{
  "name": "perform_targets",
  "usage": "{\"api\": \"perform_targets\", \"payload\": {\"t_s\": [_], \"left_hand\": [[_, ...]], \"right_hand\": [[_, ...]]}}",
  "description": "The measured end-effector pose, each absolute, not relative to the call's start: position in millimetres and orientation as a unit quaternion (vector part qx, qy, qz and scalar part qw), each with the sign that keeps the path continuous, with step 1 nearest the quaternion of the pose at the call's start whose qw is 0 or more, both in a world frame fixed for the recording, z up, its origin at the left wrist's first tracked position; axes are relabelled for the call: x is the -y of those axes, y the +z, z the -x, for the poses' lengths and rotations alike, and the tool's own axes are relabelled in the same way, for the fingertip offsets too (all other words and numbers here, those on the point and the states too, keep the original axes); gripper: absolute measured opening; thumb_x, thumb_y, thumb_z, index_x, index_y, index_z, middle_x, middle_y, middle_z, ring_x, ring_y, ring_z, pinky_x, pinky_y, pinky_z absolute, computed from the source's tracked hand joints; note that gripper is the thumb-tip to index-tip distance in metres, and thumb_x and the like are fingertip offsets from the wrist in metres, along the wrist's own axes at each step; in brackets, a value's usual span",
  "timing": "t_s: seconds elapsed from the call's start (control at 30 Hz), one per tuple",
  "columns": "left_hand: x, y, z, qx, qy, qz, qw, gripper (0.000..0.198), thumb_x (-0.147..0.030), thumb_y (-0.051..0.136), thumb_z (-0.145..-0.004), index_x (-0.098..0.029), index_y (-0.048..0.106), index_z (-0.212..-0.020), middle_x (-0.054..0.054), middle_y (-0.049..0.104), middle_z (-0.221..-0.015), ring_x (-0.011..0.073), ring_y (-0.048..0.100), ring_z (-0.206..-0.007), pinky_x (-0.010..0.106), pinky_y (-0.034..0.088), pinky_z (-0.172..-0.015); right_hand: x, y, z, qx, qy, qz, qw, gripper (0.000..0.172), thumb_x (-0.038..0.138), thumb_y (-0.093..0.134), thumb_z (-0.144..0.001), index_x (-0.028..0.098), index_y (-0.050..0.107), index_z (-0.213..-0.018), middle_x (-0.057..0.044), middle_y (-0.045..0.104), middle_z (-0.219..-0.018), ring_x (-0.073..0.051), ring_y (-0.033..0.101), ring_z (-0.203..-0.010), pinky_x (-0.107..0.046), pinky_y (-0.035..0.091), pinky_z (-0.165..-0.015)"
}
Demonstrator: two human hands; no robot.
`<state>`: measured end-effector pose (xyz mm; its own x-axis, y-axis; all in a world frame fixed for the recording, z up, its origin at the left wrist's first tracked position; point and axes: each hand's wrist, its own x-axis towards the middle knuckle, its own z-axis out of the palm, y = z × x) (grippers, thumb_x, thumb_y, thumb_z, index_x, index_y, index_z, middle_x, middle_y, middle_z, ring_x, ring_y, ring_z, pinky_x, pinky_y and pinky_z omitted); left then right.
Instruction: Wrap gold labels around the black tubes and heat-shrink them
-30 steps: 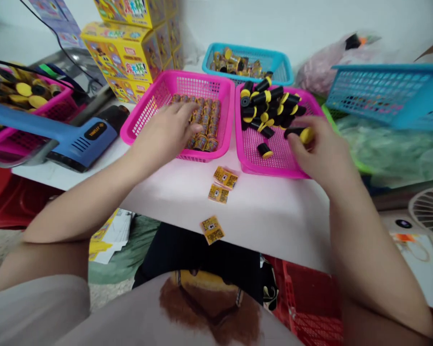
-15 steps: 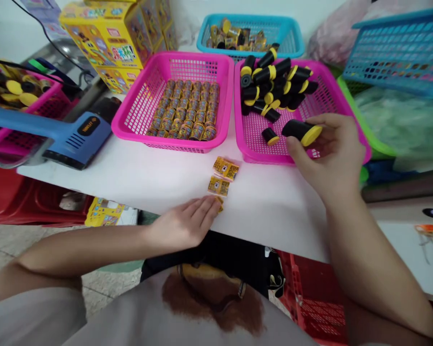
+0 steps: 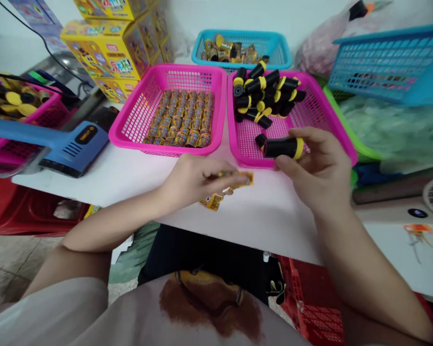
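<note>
My right hand [image 3: 317, 168] grips a small black tube with a yellow cap [image 3: 280, 148], lying sideways over the front of the right pink basket [image 3: 247, 160]. Several similar black-and-yellow tubes [image 3: 263, 84] are heaped at the back of that basket. Between the fingers of my left hand [image 3: 187, 182] is a flat yellow printed sleeve [image 3: 248, 179], held in a pinch above the white table. Just below that hand lies another yellow sleeve [image 3: 213, 202], partly covered by it. In the left pink basket [image 3: 159, 150], patterned small tubes [image 3: 182, 117] stand in tidy rows.
A blue heat gun [image 3: 79, 144] rests on the white table [image 3: 252, 221] at left. Yellow printed boxes [image 3: 104, 53] are stacked behind. A blue basket [image 3: 285, 50] of wrapped tubes sits at the back; another blue basket [image 3: 389, 72] is at right.
My left hand has lifted a yellow sleeve from the table edge and moved up and forward. My right hand has brought the tube slightly left and down, turning it more level.
</note>
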<state>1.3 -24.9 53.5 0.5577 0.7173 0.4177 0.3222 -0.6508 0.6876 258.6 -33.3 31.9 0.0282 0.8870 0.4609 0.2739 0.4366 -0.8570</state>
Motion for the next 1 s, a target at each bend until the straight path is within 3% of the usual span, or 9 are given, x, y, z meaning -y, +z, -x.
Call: {"api": "perform_targets", "payload": {"t_s": [0.1, 0.17, 0.3, 0.43, 0.57, 0.67, 0.87, 1.0], "left_hand": [[9, 42, -12, -0.298, 0.348, -0.829, 0.322, 0.071, -0.068, 0.038, -0.106, -0.017, 0.073, -0.072, 0.002, 0.073, -0.061, 0.0098, 0.067, -0.050, 0.018, 0.048, -0.049], [3, 31, -13, -0.268, 0.341, -0.845, 0.312, 0.076, -0.075, 0.033, -0.104, -0.017, 0.074, -0.076, 0.003, 0.073, -0.064, 0.0108, 0.068, -0.054, 0.020, 0.050, -0.054], [3, 17, -10, -0.257, 0.324, -0.864, 0.286, 0.075, -0.075, 0.031, -0.103, -0.018, 0.077, -0.085, 0.005, 0.076, -0.075, 0.0126, 0.071, -0.066, 0.021, 0.053, -0.063], [8, 13, -8, -0.271, 0.335, -0.838, 0.336, 0.073, -0.073, 0.034, -0.104, -0.018, 0.078, -0.085, 0.003, 0.073, -0.069, 0.0117, 0.067, -0.062, 0.020, 0.052, -0.061], [4, 10, -7, -0.277, 0.348, -0.820, 0.359, 0.073, -0.076, 0.038, -0.101, -0.017, 0.081, -0.104, 0.005, 0.076, -0.075, 0.0140, 0.069, -0.065, 0.022, 0.051, -0.059], [1, 9, -5, -0.272, 0.349, -0.820, 0.364, 0.066, -0.070, 0.041, -0.104, -0.018, 0.080, -0.114, 0.005, 0.079, -0.079, 0.0143, 0.067, -0.065, 0.023, 0.051, -0.060], [2, 7, -2, -0.269, 0.339, -0.816, 0.383, 0.060, -0.066, 0.043, -0.105, -0.019, 0.081, -0.108, 0.011, 0.082, -0.115, 0.0161, 0.072, -0.074, 0.027, 0.059, -0.071], [0, -2, 0, -0.243, 0.348, -0.810, 0.404, 0.073, -0.074, 0.040, -0.102, -0.020, 0.068, -0.142, 0.010, 0.083, -0.099, 0.0199, 0.075, -0.081, 0.029, 0.061, -0.075]], "right_hand": [[43, 35, -252, 0.614, 0.376, 0.410, 0.561, 0.044, 0.053, 0.083, -0.082, 0.034, 0.067, -0.117, -0.003, 0.072, -0.109, -0.020, 0.070, -0.079, -0.039, 0.065, -0.067], [47, 36, -250, 0.594, 0.426, 0.398, 0.554, 0.045, 0.058, 0.083, -0.081, 0.034, 0.068, -0.116, -0.002, 0.072, -0.097, -0.019, 0.068, -0.069, -0.039, 0.064, -0.062], [48, 36, -250, 0.587, 0.483, 0.356, 0.543, 0.035, 0.047, 0.082, -0.086, 0.035, 0.072, -0.118, 0.001, 0.071, -0.088, -0.015, 0.067, -0.063, -0.032, 0.061, -0.057], [45, 33, -248, 0.635, 0.483, 0.352, 0.490, 0.027, 0.035, 0.080, -0.089, 0.031, 0.076, -0.116, 0.001, 0.071, -0.090, -0.010, 0.066, -0.061, -0.026, 0.058, -0.054], [42, 31, -248, 0.656, 0.440, 0.369, 0.489, 0.027, 0.033, 0.082, -0.085, 0.029, 0.078, -0.112, -0.004, 0.072, -0.106, -0.009, 0.066, -0.063, -0.025, 0.058, -0.054], [42, 31, -249, 0.659, 0.442, 0.369, 0.483, 0.030, 0.030, 0.082, -0.086, 0.030, 0.077, -0.115, -0.002, 0.072, -0.095, -0.010, 0.065, -0.061, -0.023, 0.055, -0.049], [41, 30, -248, 0.652, 0.452, 0.364, 0.487, 0.028, 0.031, 0.083, -0.085, 0.030, 0.078, -0.112, -0.004, 0.071, -0.108, -0.010, 0.066, -0.067, -0.024, 0.058, -0.053], [37, 21, -252, 0.632, 0.503, 0.346, 0.478, 0.031, 0.036, 0.081, -0.088, 0.032, 0.076, -0.119, 0.000, 0.071, -0.090, -0.011, 0.065, -0.064, -0.024, 0.056, -0.051]]}}
